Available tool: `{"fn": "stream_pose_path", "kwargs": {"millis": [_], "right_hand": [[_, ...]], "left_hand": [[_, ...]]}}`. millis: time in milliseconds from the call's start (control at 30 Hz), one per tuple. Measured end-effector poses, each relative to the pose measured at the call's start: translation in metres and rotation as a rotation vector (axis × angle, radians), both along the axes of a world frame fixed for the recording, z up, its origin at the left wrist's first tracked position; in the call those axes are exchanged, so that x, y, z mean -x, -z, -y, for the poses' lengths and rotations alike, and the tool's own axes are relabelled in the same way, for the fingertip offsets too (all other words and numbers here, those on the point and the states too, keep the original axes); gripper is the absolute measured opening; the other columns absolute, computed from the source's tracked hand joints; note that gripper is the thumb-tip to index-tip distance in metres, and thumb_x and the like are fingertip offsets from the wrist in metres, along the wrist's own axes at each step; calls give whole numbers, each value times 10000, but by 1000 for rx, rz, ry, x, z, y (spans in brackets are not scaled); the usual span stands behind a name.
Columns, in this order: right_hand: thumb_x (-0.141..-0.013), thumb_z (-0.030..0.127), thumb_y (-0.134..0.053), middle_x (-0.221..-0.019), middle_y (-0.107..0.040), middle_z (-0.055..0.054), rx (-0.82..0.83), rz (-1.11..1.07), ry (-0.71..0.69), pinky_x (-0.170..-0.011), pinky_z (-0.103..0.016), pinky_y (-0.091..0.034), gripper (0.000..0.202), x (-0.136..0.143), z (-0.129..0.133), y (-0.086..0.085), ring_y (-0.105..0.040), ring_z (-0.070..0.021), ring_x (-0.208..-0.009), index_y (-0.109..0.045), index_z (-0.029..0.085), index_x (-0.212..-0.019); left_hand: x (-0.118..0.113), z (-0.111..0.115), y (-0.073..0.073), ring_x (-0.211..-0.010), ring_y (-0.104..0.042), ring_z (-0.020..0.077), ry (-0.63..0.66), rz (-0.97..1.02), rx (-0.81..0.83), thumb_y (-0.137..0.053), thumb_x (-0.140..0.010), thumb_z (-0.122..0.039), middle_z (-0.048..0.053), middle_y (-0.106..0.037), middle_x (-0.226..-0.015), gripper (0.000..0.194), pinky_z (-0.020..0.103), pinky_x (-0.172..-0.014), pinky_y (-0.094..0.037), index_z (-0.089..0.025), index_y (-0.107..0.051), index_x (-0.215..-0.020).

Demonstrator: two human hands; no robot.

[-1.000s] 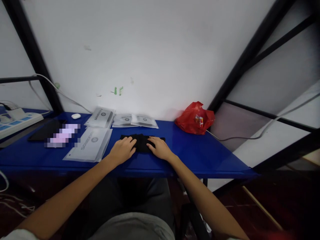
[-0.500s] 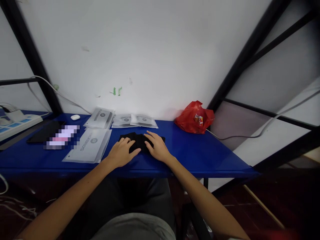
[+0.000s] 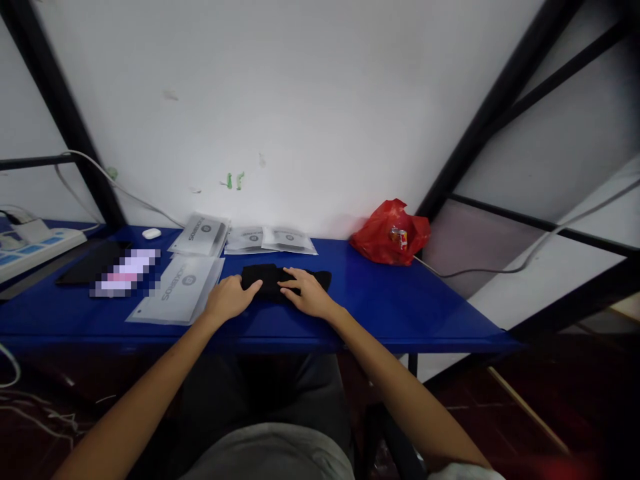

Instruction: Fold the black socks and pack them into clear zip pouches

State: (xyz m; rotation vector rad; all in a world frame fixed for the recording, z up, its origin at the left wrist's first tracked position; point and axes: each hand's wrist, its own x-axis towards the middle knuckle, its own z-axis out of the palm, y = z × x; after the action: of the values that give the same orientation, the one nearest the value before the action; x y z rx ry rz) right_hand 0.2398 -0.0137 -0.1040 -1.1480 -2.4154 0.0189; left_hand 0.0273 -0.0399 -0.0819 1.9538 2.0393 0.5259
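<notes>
A folded piece of black cloth [image 3: 265, 281] lies flat on the blue table; its left part is a neat rectangle and its right end is rounded, a bit like a sock. My left hand [image 3: 233, 298] grips its left edge, with the thumb on top and the fingers curled at the side, partly hidden. Over the cloth's right half, my right hand [image 3: 307, 293] rests with fingers stretched out and spread, pressing on the top. Just left of my left hand is a pale printed plastic pouch [image 3: 185, 290].
More printed pouches [image 3: 203, 233] lie along the wall, with two smaller ones [image 3: 290, 240] beside them. A red plastic bag [image 3: 383, 237] sits at the back right. At the left are a phone with blurred screen [image 3: 125, 272], a white earbud case [image 3: 151, 233] and a power strip [image 3: 45, 250].
My left hand has slid left off the cloth's top to its left edge, uncovering a flat rectangular fold. My right hand has shifted slightly left on the cloth.
</notes>
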Motion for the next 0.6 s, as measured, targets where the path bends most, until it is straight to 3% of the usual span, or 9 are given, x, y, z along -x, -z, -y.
{"fn": "stream_pose_path", "kwargs": {"millis": [167, 300, 467, 600], "right_hand": [[-875, 332, -531, -1334, -520, -128, 7, -42, -39, -1045, -481, -347, 294, 1, 3, 3, -449, -264, -1263, -666, 220, -1110], [-881, 349, -509, -1331, -522, -128, 6, -160, 88, -1048, -459, -353, 329, -20, 4, -3, -452, -254, -1255, -643, 195, -1139], [-875, 361, -498, -1253, -582, -132, -10, -255, 290, -1018, -456, -391, 339, -72, 2, 5, -515, -247, -1186, -633, 170, -1120], [-873, 372, -491, -1208, -613, -118, -10, -250, 350, -998, -473, -406, 324, -92, 3, 17, -539, -249, -1159, -635, 189, -1097]], "left_hand": [[-21, -13, 3, -1021, -613, 275, -81, 167, -42, -597, -729, -466, 159, -652, -1084, 474, 308, -774, -462, -138, -531, -1064], [-22, -19, -1, -942, -635, 259, -84, 141, -153, -598, -717, -260, 108, -677, -978, 288, 309, -739, -463, -174, -536, -984], [-9, -14, -21, -897, -622, 267, -64, 33, -350, -523, -751, -185, 65, -659, -920, 161, 343, -694, -462, -215, -538, -909], [-24, -1, -39, -873, -608, 249, 11, -116, -435, -499, -784, -143, 66, -622, -977, 177, 342, -673, -462, -208, -546, -941]]}}
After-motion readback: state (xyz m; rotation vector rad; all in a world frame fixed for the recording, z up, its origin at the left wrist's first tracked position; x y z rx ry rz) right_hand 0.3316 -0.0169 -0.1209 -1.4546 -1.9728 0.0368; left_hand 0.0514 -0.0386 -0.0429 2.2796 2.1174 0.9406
